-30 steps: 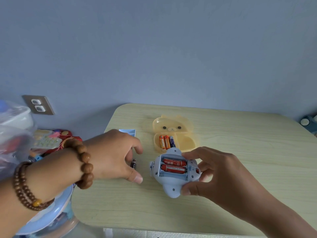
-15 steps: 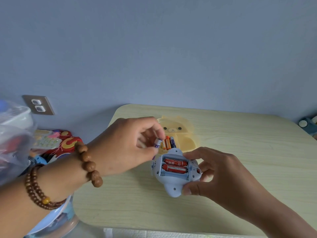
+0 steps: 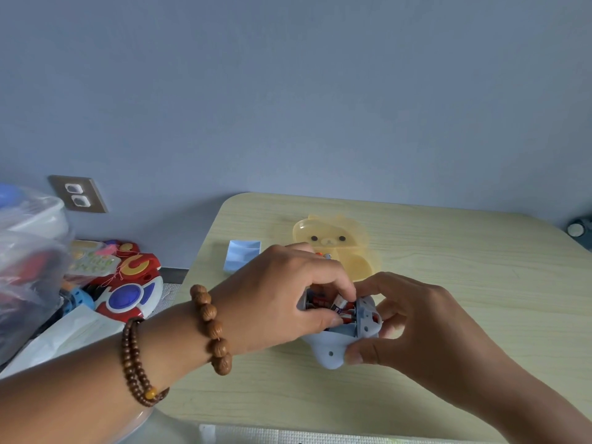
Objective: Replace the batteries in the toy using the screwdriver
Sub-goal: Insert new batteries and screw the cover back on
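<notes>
Nearest, on the desk (image 3: 464, 283): pale blue toy (image 3: 331, 350), battery compartment open upward, gripped at its right edge by right hand (image 3: 416, 318). Above compartment: left hand (image 3: 288, 299), pinching a battery (image 3: 339, 304) tilted into the bay. Behind: yellow bear-shaped case (image 3: 333, 238), lid open; pale blue plastic piece (image 3: 242, 254) to its left.

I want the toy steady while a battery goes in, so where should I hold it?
Hold the toy by its rounded outer edge, from the right and near side, as the right hand does. Its open side faces up and the left hand pinches a battery into it from the left.
</notes>
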Tool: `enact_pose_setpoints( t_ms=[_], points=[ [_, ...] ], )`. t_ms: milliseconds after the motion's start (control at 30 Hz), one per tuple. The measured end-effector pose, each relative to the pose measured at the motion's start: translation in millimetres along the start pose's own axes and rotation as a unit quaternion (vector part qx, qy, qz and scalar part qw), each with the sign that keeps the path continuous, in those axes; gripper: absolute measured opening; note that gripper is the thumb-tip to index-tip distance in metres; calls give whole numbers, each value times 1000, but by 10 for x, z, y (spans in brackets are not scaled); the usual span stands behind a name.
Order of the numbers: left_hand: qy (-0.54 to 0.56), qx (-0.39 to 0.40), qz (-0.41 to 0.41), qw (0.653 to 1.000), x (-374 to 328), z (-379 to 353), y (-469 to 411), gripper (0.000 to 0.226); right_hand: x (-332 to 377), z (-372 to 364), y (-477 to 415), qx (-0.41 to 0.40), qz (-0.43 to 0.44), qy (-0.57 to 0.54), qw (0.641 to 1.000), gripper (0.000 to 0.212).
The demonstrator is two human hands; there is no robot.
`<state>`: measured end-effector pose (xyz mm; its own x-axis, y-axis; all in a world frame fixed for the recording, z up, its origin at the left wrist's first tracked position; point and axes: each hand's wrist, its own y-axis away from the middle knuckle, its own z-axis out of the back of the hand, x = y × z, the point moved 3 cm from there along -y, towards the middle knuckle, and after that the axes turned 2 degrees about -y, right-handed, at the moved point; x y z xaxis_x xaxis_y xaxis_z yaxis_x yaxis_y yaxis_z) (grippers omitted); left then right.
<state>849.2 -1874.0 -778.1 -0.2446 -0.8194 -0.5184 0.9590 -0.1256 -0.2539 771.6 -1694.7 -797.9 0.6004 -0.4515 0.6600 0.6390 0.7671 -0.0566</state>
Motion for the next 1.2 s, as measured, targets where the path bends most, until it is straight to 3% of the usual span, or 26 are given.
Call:
enact_pose_setpoints(
  t_ms=[400, 567, 1067, 1133, 1200],
  points=[
    [14, 10, -48, 999, -21, -67, -53, 13, -12, 15, -18, 5, -6, 4, 1000, 60],
    [13, 24, -19, 999, -69, -67, -82, 16, 11, 25, -17, 5, -5, -9, 1000, 50],
    [-41, 60, -3, 997, -115, -72, -108, 7, 37, 35, -11, 5, -11, 0, 1000, 62],
    [-31, 60, -3, 998, -97, -45, -98, 11, 43, 45, -11, 7, -15, -3, 1000, 59],
    [-27, 51, 8, 998, -53, 8, -59, 31, 29, 58, -7, 6, -22, -14, 1000, 55]
  ],
)
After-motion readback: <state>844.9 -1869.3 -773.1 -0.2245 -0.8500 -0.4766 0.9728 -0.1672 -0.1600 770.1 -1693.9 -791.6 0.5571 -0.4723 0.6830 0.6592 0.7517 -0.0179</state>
